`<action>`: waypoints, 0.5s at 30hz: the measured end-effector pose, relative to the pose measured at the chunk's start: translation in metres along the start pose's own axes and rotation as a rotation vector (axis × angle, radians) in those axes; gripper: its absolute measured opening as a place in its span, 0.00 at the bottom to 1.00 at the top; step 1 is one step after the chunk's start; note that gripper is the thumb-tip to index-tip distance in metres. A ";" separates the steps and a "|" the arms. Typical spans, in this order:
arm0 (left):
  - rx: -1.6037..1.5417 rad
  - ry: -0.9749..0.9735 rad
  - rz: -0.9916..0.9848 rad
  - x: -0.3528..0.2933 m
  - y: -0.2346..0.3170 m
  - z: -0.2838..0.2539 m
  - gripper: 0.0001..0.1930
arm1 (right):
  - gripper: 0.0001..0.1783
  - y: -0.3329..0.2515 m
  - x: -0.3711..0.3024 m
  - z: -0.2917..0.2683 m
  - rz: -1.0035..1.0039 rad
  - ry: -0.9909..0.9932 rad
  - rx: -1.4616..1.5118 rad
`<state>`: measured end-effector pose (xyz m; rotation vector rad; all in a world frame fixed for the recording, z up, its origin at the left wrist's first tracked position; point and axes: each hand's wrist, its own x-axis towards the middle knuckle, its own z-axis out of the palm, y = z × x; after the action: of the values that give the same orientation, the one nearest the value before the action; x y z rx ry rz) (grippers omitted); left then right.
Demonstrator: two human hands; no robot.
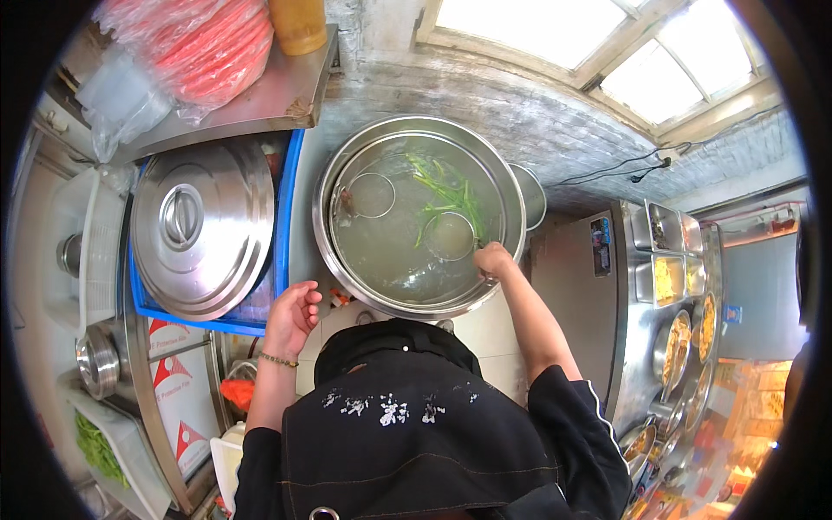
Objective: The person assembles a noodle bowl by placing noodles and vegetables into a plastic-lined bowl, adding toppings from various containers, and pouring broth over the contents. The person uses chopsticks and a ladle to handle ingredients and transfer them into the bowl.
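A large round steel pot (322, 227) of cloudy liquid stands before me. Long green vegetable stalks (446, 189) float in its right half. At the pot's right inner side, my right hand (494, 260) is closed around the handle end of a round strainer (451, 237), whose thin rim shows at the liquid's surface. A second round strainer (373, 195) rests in the left part of the liquid, its handle end by the left wall. Outside the pot, at its lower left, my left hand (295, 308) is empty with loosely bent fingers.
Left of the pot, a big steel lid (204, 230) lies over a blue crate (290, 217). A steel shelf (251, 108) holds bagged red items. At right stands a steel counter (626, 312) with food trays (666, 279) and bowls. Green leaves fill a white basket (143, 472) at lower left.
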<state>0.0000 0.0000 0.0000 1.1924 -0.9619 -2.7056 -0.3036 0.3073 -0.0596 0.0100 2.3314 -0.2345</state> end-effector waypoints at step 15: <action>0.228 0.043 0.600 -0.043 0.164 0.052 0.08 | 0.12 0.065 0.005 0.027 -0.412 0.001 -0.012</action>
<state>-0.0390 -0.0933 0.1456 0.8025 -1.3814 -2.1340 -0.2832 0.3664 -0.0922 -0.4790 2.3160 -0.4237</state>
